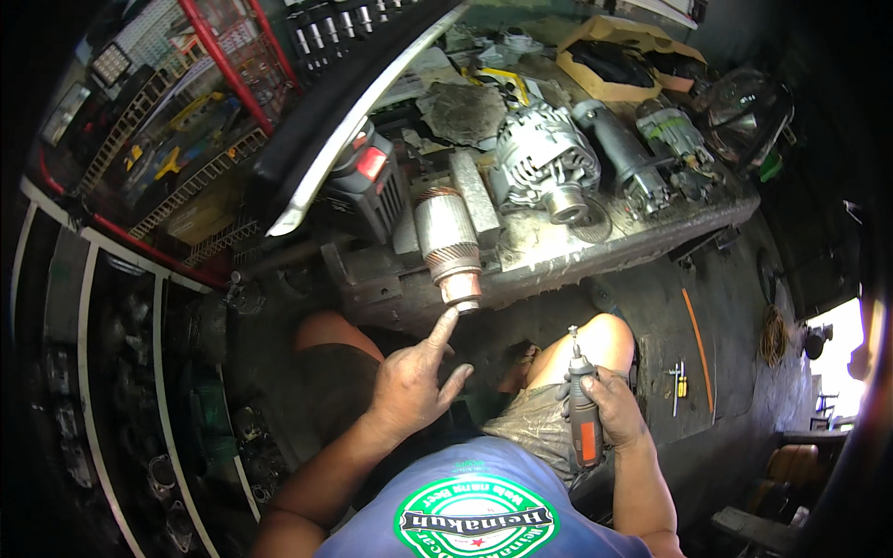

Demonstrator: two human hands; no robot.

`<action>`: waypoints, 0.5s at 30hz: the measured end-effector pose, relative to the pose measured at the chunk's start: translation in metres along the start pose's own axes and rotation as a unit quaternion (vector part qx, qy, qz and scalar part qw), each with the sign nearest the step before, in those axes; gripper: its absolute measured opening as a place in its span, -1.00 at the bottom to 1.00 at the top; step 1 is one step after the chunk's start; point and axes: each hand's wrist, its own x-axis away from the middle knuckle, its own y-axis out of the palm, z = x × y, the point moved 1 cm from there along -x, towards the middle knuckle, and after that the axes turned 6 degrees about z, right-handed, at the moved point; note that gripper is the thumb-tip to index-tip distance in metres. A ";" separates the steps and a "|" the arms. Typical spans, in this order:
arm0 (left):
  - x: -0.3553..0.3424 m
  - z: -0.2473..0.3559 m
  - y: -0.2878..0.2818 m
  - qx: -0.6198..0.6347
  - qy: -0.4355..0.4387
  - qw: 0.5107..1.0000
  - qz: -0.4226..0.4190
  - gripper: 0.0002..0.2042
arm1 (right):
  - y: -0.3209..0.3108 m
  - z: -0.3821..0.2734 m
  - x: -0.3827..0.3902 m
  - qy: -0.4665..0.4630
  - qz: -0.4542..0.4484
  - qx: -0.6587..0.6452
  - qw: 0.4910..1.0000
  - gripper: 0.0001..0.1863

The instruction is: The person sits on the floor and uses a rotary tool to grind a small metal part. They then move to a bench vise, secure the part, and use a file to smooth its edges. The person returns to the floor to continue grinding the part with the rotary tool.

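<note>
A motor armature (445,232) with copper windings is clamped between the jaws of a bench vise (474,197) at the edge of the workbench, its copper-coloured end toward me. My left hand (415,383) holds nothing. Its index finger stretches out to the tip of the armature's shaft and appears to touch it; the thumb stands apart and the other fingers curl. Off to the right, above my thigh, my right hand (609,405) is wrapped round a grey and orange rotary tool (583,418). A small bit (574,333) points up from its nose, away from the armature.
An alternator (547,158), a grey cylindrical starter motor (621,149) and another motor (674,135) lie on the dirty workbench (595,244). A black and red case-like object (370,181) stands left of the vise. Shelves (93,325) line the left; tools (682,386) lie on the floor.
</note>
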 end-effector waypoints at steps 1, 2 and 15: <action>0.002 0.000 0.000 0.007 0.005 1.000 0.010 -0.12 | 0.001 0.005 -0.002 0.005 -0.008 -0.032 0.999 -0.59; 0.002 0.001 -0.001 0.008 0.028 0.999 0.022 -0.13 | 0.002 0.011 -0.005 0.010 -0.023 -0.073 0.997 -0.57; -0.032 -0.001 -0.009 -0.031 0.043 0.998 0.045 -0.10 | -0.005 0.034 -0.009 0.074 -0.138 -0.254 0.954 -0.39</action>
